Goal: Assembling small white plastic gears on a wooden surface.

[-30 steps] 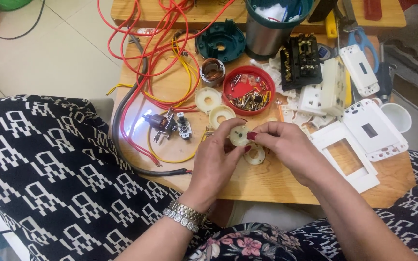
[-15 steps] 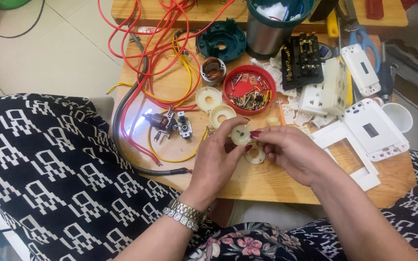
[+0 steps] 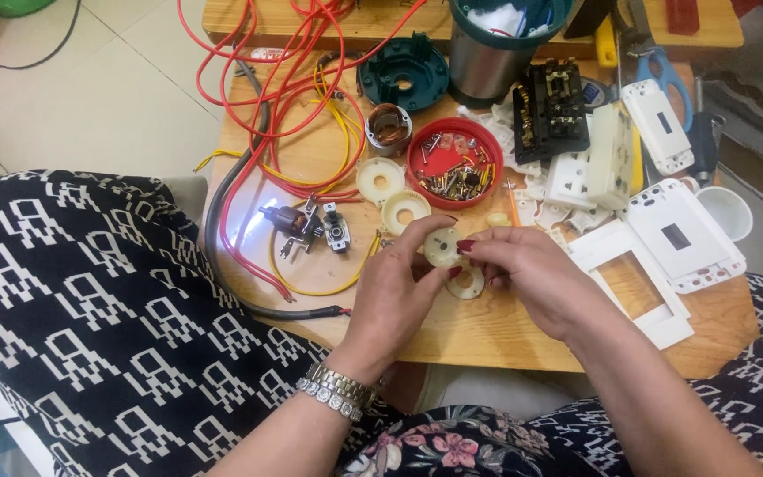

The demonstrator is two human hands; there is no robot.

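My left hand [image 3: 395, 296] holds a small cream plastic disc [image 3: 442, 246] between thumb and fingers, above the wooden table [image 3: 487, 331]. My right hand [image 3: 532, 283] pinches the same disc from the right with thumb and forefinger. Just under it a flat cream ring [image 3: 467, 283] lies on the table. Two more cream discs [image 3: 392, 196] lie beyond my left hand. A small motor rotor [image 3: 291, 223] rests further left among yellow wire.
A red lid with screws [image 3: 454, 164], a copper coil [image 3: 389, 126], a teal round housing [image 3: 403, 73], a steel cup [image 3: 496, 49], red wires [image 3: 284, 79], a black cable [image 3: 218, 238], white switch plates [image 3: 682, 231], a black terminal block [image 3: 551, 108], scissors [image 3: 660, 66].
Both hands stay on the cream disc; the fingers have shifted slightly around it. Nothing else on the table has moved.
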